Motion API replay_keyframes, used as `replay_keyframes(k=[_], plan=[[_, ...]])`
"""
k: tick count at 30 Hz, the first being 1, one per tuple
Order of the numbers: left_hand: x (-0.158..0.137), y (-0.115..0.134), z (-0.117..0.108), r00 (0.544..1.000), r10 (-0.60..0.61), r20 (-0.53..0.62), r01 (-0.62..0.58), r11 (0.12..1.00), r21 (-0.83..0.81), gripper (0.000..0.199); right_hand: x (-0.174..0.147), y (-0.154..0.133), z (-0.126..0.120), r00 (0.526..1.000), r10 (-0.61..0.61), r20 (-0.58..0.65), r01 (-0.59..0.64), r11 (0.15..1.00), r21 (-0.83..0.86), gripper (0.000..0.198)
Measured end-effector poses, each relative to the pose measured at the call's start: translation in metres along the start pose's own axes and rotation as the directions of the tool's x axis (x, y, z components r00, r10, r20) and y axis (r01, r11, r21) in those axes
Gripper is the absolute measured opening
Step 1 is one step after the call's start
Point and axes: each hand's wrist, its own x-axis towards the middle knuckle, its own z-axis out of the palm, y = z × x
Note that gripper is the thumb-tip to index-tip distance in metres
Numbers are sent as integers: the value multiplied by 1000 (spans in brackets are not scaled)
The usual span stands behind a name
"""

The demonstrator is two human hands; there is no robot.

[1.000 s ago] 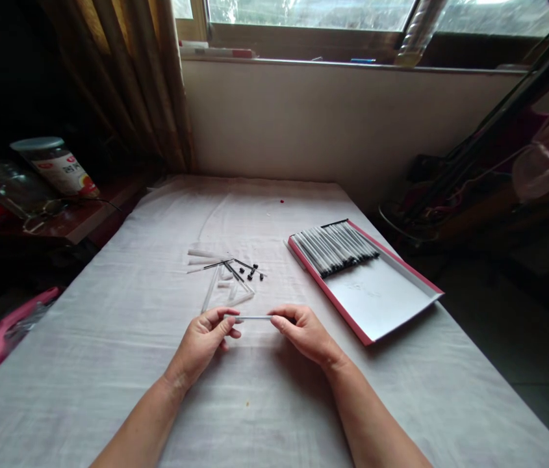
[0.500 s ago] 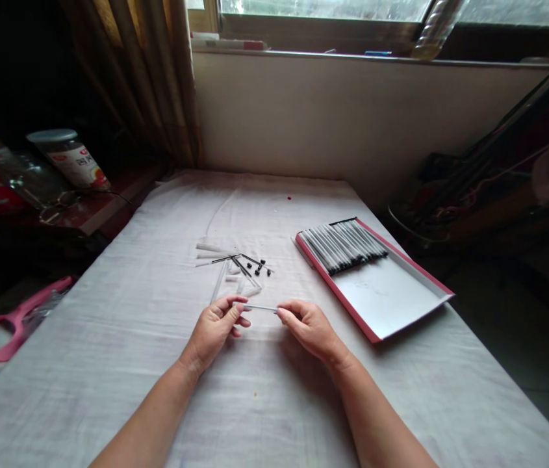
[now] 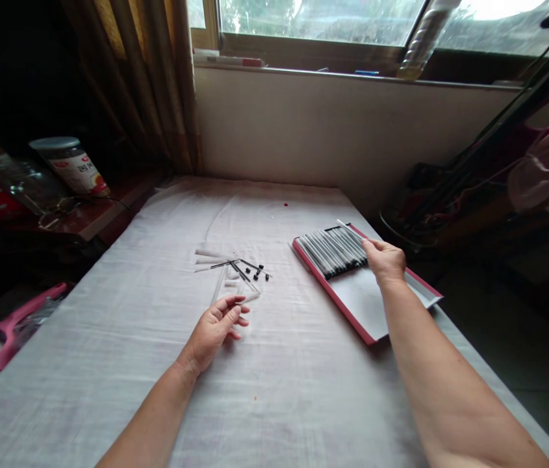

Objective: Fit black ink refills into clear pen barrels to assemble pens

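My right hand (image 3: 385, 260) is over the right part of a shallow red-edged box lid (image 3: 335, 302), pinching a slim white pen (image 3: 351, 229) that slants toward the lid's far end. A row of similar pens (image 3: 330, 250) with clear-white barrels and black ends lies side by side in the lid. My left hand (image 3: 218, 325) hovers low over the cloth, fingers loosely curled and apart, holding nothing visible. Just beyond it lie loose pen parts: clear barrels (image 3: 216, 285), thin black refills (image 3: 241, 271) and several small black caps (image 3: 256, 276).
A white cloth covers the table (image 3: 123, 338). Pink-handled scissors (image 3: 11, 328) lie off its left edge. Jars (image 3: 72, 166) and glasses (image 3: 57, 211) stand on a dark side surface. A wall and window sill (image 3: 293, 70) are behind, with clutter at the right.
My right hand has moved right and away from me, carrying the pen from between both hands to the lid. My left hand has let go of the pen and stayed nearly in place.
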Motion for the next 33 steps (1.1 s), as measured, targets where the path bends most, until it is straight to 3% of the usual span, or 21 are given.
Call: replay_keyframes(k=[3, 6, 18, 22, 24, 27, 30, 33], plan=[[0, 0, -1, 1000, -7, 14, 7, 1000, 2, 57, 7, -5, 10, 995, 69, 70, -52, 973, -224, 35], [1, 1, -2, 1000, -22, 18, 22, 1000, -2, 56, 2, -10, 19, 993, 74, 90, -39, 940, -339, 37], [1, 1, -2, 999, -32, 35, 33, 999, -16, 55, -3, -8, 26, 985, 38, 169, 37, 908, -418, 35], [1, 1, -1, 999, -19, 28, 20, 999, -26, 54, -14, -24, 18, 986, -106, 132, 151, 902, -406, 35], [1, 2, -1, 1000, -12, 19, 13, 999, -29, 54, -30, -39, 19, 956, -269, 120, 294, 894, -338, 34], [1, 1, -2, 1000, -7, 8, 7, 999, -34, 54, -69, -62, 30, 818, -490, 302, 546, 826, -139, 31], [2, 0, -2, 1000, -8, 9, 9, 999, -43, 54, -114, -76, 51, 685, -494, 535, 613, 788, -58, 25], [3, -2, -3, 1000, -5, 19, 6, 999, -49, 54, -146, -81, 68, 662, -431, 613, 613, 782, -113, 25]])
